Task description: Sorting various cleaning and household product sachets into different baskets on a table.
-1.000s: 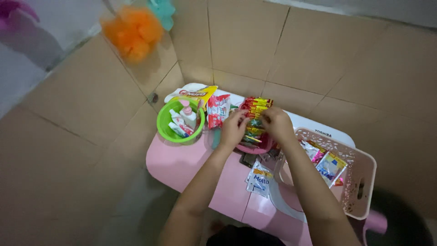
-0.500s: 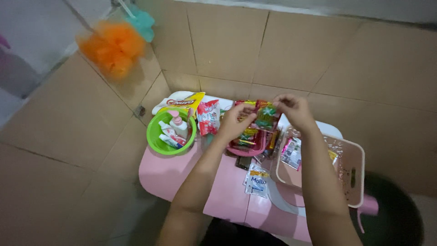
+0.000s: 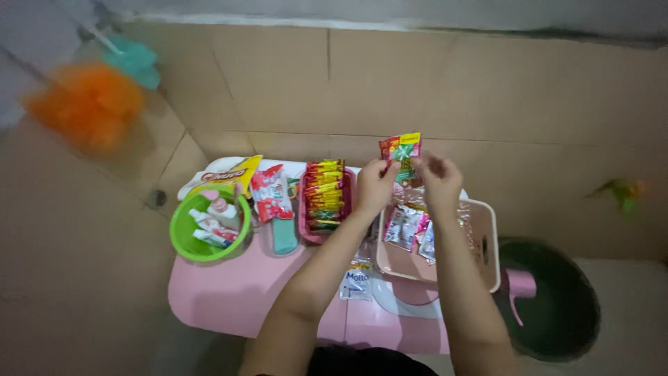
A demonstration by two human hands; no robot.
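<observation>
**Both hands lifting a sachet strip above the pink basket**

The left hand point(image 3: 376, 186) and right hand point(image 3: 437, 182) are holding up a red, yellow and green sachet strip point(image 3: 401, 150), each grip pinched shut on it, left at the strip's 8 o'clock edge, right at its 4 o'clock. The strip is hanging in the air over the far rim of the pale pink perforated basket point(image 3: 487, 237), which is sitting on the pink counter point(image 3: 236, 292) with more sachets lying inside. At 9 o'clock from the hands, a pink tray point(image 3: 303, 221) is carrying a stacked row of red and yellow sachets point(image 3: 324, 193). Farther toward 9 o'clock, a green bowl point(image 3: 182, 245) is holding small bottles and tubes. A white and blue sachet point(image 3: 357, 283) is lying on the counter between the forearms.
</observation>
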